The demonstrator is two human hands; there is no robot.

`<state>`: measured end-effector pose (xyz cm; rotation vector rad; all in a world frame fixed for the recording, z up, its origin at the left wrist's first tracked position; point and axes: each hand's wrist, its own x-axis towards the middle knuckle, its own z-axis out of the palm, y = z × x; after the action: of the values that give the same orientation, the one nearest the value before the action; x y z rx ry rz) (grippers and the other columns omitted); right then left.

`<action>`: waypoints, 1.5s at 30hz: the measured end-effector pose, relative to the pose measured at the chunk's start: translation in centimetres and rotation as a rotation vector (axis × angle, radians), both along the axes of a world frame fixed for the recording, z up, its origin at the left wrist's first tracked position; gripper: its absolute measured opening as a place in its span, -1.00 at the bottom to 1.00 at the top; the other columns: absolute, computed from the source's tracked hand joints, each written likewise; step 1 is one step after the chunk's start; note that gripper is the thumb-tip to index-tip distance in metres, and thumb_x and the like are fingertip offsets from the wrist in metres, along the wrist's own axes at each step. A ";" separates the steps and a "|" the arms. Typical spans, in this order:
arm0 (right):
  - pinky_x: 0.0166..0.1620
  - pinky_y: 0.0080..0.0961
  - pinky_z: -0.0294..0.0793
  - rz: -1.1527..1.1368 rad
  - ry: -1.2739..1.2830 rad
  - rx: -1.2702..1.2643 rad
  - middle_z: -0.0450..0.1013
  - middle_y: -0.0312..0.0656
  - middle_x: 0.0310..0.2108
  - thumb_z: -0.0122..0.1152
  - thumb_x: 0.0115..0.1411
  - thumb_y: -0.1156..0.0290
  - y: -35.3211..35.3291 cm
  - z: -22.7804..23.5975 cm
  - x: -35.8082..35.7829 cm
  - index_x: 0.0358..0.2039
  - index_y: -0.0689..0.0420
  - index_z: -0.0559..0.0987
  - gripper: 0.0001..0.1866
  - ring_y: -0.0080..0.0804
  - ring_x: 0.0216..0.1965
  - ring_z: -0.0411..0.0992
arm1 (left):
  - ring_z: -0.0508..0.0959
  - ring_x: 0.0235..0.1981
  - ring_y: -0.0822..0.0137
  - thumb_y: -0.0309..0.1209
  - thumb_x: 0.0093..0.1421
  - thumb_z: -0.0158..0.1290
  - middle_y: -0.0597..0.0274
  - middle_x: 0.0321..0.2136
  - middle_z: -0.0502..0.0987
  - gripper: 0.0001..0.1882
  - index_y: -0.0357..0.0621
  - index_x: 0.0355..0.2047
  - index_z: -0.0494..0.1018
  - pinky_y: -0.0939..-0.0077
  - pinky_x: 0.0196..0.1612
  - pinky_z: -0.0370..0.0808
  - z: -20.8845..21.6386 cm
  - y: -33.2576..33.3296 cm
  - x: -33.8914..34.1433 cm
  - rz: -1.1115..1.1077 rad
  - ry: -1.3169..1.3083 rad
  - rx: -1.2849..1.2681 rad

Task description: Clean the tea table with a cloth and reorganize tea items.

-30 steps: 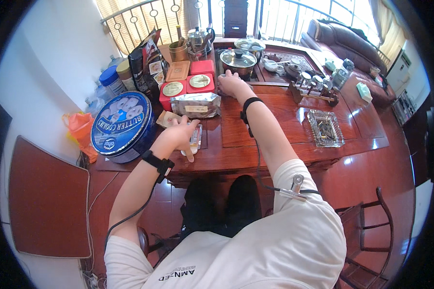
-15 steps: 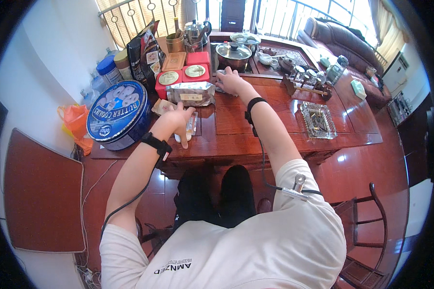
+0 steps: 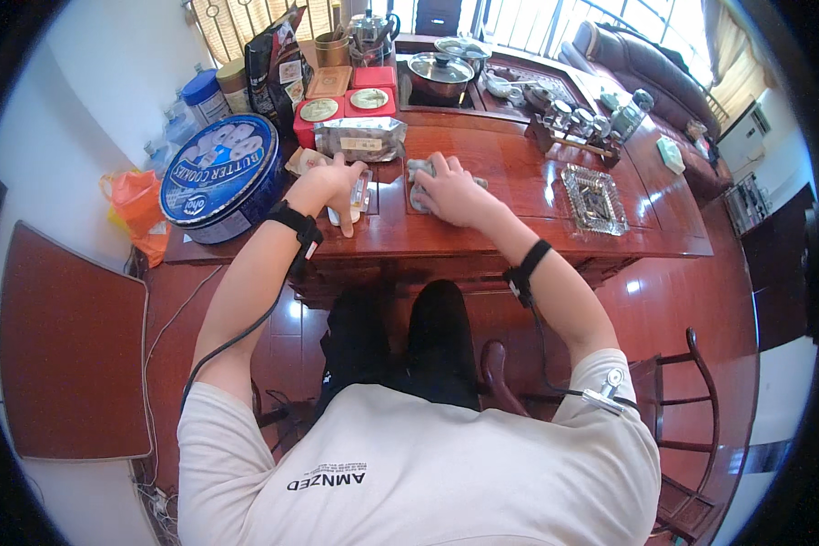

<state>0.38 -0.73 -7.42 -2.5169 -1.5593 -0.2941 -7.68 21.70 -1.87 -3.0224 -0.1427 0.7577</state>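
Observation:
My right hand [image 3: 453, 189] presses a crumpled grey cloth [image 3: 419, 169] against the polished red-brown wooden table [image 3: 510, 173], fingers curled over it. Nearer the cookie tin, my left hand [image 3: 338, 187] rests with its fingers apart and its thumb toward the front edge. Under and beside it lie a small light-brown packet [image 3: 306, 160] and a flat clear-and-white item [image 3: 360, 196], both partly covered by the hand. Just beyond stands a silvery foil pack [image 3: 362, 139] with a pale label.
A big round blue cookie tin [image 3: 220, 173] stands at the left. Red tins [image 3: 370, 100], a black bag [image 3: 278, 73] and a lidded pot [image 3: 439, 75] line the back. Rightward are a glass ashtray [image 3: 595, 198] and a cup rack [image 3: 573, 136].
My right hand has drawn the cloth from near the pot toward the table's front, its elbow swinging outward. My left hand stays about where it was. The view has shifted slightly.

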 end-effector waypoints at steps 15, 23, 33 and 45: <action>-0.04 0.02 0.42 0.129 0.149 0.081 0.25 0.05 -0.08 0.17 0.20 0.22 -6.5 1.6 -5.3 -0.14 0.04 0.47 -0.73 0.12 -0.04 0.30 | 0.25 0.20 -0.26 -0.04 -0.56 0.52 -0.17 0.24 0.12 0.43 0.12 0.35 -0.04 -0.03 0.21 0.28 0.2 0.5 -0.6 -0.016 -0.028 -0.027; 0.06 -0.05 0.35 -0.022 0.203 0.056 0.23 0.04 -0.04 0.21 0.18 0.29 -12.9 2.6 -3.4 -0.13 0.06 0.47 -0.73 0.15 0.02 0.26 | 0.25 0.20 -0.25 -0.04 -0.57 0.53 -0.16 0.24 0.12 0.43 0.14 0.34 -0.04 -0.05 0.21 0.27 0.1 0.4 -0.4 -0.010 -0.028 -0.016; 0.07 -0.02 0.34 -0.037 0.214 0.016 0.23 0.08 -0.04 0.19 0.20 0.29 -12.6 2.3 0.1 -0.15 0.10 0.45 -0.74 0.20 0.00 0.28 | 0.28 0.18 -0.25 -0.08 -0.59 0.54 -0.16 0.22 0.14 0.44 0.11 0.34 -0.04 -0.06 0.21 0.27 -0.4 0.4 -0.5 -0.021 -0.027 -0.002; 0.10 0.02 0.33 -0.099 0.124 -0.157 0.19 0.18 0.04 0.07 0.28 0.17 -5.9 1.7 13.2 0.04 0.11 0.39 -0.60 0.32 0.03 0.27 | 0.23 0.17 -0.39 -0.12 -0.58 0.54 -0.23 0.20 0.14 0.43 0.05 0.34 -0.04 -0.13 0.22 0.24 -1.0 1.0 -0.6 -0.017 -0.048 -0.093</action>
<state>13.58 -6.65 -5.76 -2.6778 -1.4676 -0.0269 -8.26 22.71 -2.82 -3.1264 -0.0849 0.7098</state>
